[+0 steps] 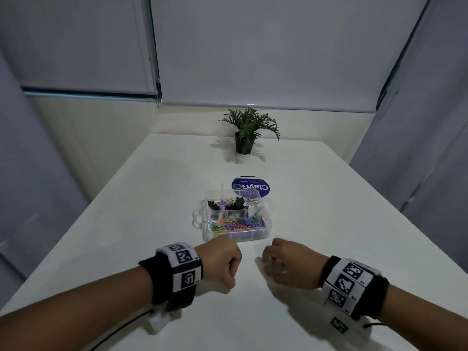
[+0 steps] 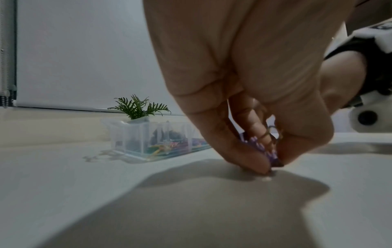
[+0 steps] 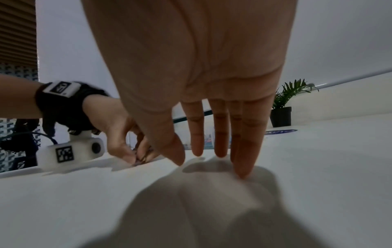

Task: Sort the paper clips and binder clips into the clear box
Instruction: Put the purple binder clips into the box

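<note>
From the head view, our left hand (image 1: 222, 262) and right hand (image 1: 285, 262) sit just short of the clear box (image 1: 234, 219) on the bench (image 1: 329, 211). The left wrist view shows our left fingers pinching a purple binder clip (image 2: 257, 146) against the bench. In the right wrist view, our right fingers (image 3: 220, 130) hang straight, holding nothing.

Head view. A white table (image 1: 329, 198) fills the lower frame. At centre stands the clear box (image 1: 234, 219): black and purple binder clips (image 1: 234, 204) fill its far compartments, coloured paper clips (image 1: 236, 223) its near one. Just behind the box lies a round blue sticker (image 1: 253, 186), and farther up, a potted plant (image 1: 247, 130). Below the box, the left hand (image 1: 219, 262) is curled into a fist; the right hand (image 1: 287, 263), blurred, has its fingers bent downward. Both wrists carry marker bands (image 1: 181, 271).
</note>
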